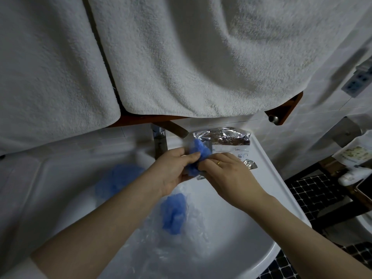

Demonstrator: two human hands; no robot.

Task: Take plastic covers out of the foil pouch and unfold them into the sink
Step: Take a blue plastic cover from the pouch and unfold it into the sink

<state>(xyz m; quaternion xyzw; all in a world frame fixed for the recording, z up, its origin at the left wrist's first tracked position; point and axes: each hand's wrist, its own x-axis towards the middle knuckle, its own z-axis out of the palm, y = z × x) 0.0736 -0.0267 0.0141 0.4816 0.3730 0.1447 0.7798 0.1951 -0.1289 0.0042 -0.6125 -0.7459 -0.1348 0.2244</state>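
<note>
Two blue-rimmed plastic covers already lie in the white sink [261, 170]: one opened cover [173, 213] sits in the middle of the basin under my forearms, and another cover [118, 179] rests toward the left side, blurred, so I may be misjudging how fully it is spread. My hands meet above the back of the basin, just in front of the tap [160, 142]. My left hand [171, 170] and my right hand [223, 172], which wears a ring, both pinch a third cover [198, 155], still bunched into a tight blue wad between my fingertips. The foil pouch [223, 137] lies on the sink's rear right ledge, just behind my right hand, crumpled and with a white label on its lower part. I cannot see whether more covers remain inside it. I judge the task well under way: two covers in the sink, a third out but not yet unfolded or dropped. White towels [181, 57] hang overhead.
</note>
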